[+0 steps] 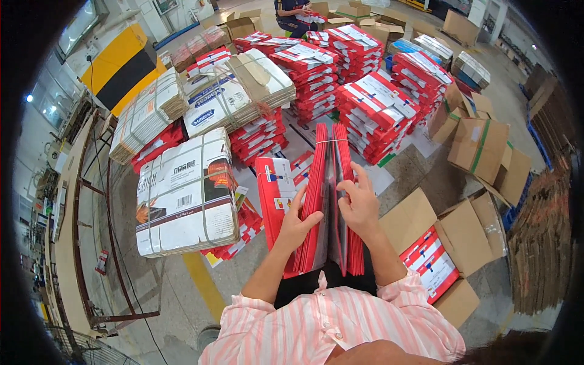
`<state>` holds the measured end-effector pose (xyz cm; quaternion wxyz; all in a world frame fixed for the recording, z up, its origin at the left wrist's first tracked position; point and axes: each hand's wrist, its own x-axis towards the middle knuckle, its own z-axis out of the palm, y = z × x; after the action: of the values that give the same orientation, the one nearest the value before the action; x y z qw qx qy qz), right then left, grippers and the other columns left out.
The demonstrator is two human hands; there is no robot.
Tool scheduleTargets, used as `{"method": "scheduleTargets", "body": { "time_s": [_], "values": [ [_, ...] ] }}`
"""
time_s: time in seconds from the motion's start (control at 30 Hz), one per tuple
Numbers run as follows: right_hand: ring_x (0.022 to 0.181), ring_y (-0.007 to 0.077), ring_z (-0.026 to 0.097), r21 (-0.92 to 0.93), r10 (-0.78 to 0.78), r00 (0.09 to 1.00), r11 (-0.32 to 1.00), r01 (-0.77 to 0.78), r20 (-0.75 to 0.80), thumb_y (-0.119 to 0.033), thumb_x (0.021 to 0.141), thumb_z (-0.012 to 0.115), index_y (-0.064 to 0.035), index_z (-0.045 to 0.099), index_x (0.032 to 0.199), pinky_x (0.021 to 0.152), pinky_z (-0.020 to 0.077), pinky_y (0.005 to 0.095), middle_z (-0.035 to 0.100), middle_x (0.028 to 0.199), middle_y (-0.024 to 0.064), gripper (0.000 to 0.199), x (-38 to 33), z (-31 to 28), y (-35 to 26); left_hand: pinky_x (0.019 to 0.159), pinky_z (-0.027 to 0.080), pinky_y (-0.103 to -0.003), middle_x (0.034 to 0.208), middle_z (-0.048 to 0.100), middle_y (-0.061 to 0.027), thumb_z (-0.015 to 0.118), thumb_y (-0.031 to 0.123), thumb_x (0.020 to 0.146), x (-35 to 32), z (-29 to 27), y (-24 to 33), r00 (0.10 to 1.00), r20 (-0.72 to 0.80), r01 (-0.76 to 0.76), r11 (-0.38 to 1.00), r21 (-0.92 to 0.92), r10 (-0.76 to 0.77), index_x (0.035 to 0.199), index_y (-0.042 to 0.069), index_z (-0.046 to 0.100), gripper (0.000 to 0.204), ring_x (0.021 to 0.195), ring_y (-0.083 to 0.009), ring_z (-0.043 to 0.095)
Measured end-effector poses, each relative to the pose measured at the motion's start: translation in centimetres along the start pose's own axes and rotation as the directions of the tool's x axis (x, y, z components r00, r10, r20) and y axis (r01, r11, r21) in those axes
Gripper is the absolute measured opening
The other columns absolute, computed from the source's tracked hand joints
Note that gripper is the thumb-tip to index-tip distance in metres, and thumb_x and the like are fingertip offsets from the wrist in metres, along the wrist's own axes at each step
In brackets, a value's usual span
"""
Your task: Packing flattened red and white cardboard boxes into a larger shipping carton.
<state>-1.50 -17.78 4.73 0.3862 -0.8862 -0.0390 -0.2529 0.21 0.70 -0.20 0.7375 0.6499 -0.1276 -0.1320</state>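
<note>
- Red, flat-folded packs stand on edge in one thick bundle [317,188], right in front of the striped shirt [359,313] and above the dark-clothed lap [298,293]!
- What a split down the middle: the bundle parts into two halves, greyish inner faces showing in the gap, while a pale band [331,141] crosses both near the top.
- Over to the left hand [297,230], and it has a firm hold: fingers along the outer side of the left half, thumb laid across its edge.
- And the right hand [361,210]! Fingers bent, at the right half beside the gap; whether they pinch a single pack, I cannot tell.
- Just beside the left half, leaning behind the left hand, a red-and-white pack [275,185].
- Wide on the left, a big white strapped bale [185,194] sits near a yellow line [204,283] on the floor.
- Out on the right, an open cardboard box [471,234] with red-and-white packs [429,264] lying inside.
- Up ahead, a tall red-and-white stack [377,112], and far beyond it a co-worker [293,13] in dark clothes, red packs at the hands.
</note>
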Motion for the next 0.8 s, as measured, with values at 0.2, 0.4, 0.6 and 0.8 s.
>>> {"method": "scheduleTargets", "body": {
  "time_s": [0.2,0.4,0.6,0.8],
  "values": [
    [0.112,0.041,0.051,-0.064,-0.027,1.0,0.998,0.028,0.013,-0.012,0.075,0.061,-0.0063,0.061,0.088,0.088,0.0461,0.0454,0.044,0.136,0.0222,0.015,0.4,0.4,-0.3,0.098,0.042,-0.031,0.133,0.048,-0.0137,0.075,0.013,0.079,-0.2,0.8,1.4,1.0,0.016,0.012,1.0,0.026,-0.012,0.149,0.004,0.023,0.088,0.117,-0.0182,0.05],
    [0.11,0.0396,0.053,-0.052,-0.014,1.0,0.999,0.013,-0.023,-0.014,0.073,0.066,-0.007,0.06,0.089,0.083,0.0484,0.0447,0.043,0.137,0.021,0.019,0.7,0.1,-0.8,0.1,0.04,-0.031,0.133,0.048,-0.0134,0.075,0.013,0.079,-0.2,0.5,1.0,1.0,0.004,-0.029,0.999,0.044,0.029,0.148,0.003,0.024,0.087,0.118,-0.0182,0.049],
    [0.103,0.0382,0.054,-0.116,-0.109,0.994,0.987,0.107,-0.008,-0.005,0.07,0.062,-0.0075,0.063,0.087,0.079,0.0507,0.0424,0.043,0.139,0.0188,0.018,0.7,0.2,0.3,0.096,0.044,-0.03,0.126,0.053,-0.0121,0.075,0.012,0.08,0.1,0.2,0.1,1.0,-0.011,-0.009,1.0,-0.019,0.008,0.148,0.002,0.025,0.085,0.108,-0.016,0.055],
    [0.103,0.0383,0.052,-0.212,-0.163,0.987,0.964,0.162,0.01,-0.005,0.072,0.061,-0.0095,0.068,0.094,0.081,0.0498,0.045,0.042,0.142,0.0162,0.023,0.9,0.6,0.5,0.097,0.043,-0.03,0.132,0.048,-0.0124,0.075,0.013,0.08,0.0,0.6,1.0,0.997,0.039,0.063,0.997,-0.035,-0.061,0.149,0.005,0.025,0.085,0.113,-0.0177,0.053]
  ]
}}
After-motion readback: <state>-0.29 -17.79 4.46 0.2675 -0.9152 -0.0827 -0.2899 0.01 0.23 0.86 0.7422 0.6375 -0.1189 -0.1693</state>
